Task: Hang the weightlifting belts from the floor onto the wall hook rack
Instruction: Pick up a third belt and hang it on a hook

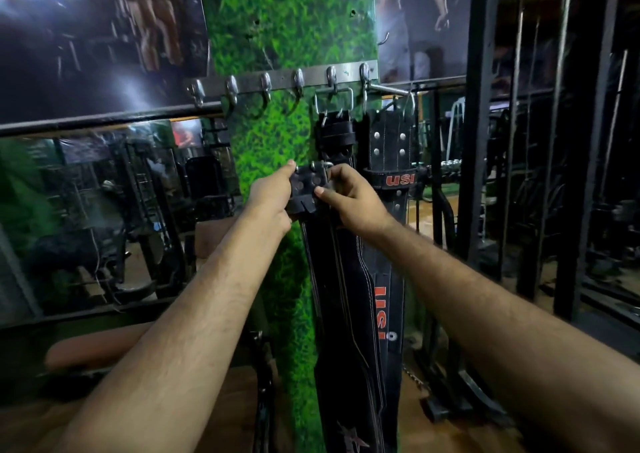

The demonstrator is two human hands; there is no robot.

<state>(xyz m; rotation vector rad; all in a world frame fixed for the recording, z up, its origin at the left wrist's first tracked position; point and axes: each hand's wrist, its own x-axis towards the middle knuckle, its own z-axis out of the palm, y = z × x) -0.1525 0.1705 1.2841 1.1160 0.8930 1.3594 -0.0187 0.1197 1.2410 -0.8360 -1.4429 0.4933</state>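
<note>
Both hands, left (273, 193) and right (349, 196), pinch the belt (308, 189) by its buckle end, below the rack (284, 80). Two belts crowd the right hooks; the buckle may snag there or miss a hook, and the belt may drop.

A metal hook rack (284, 80) is spanning the green grass-patterned wall panel (277, 30), carrying two black belts (388, 144) hanging from its right-hand hooks.
</note>
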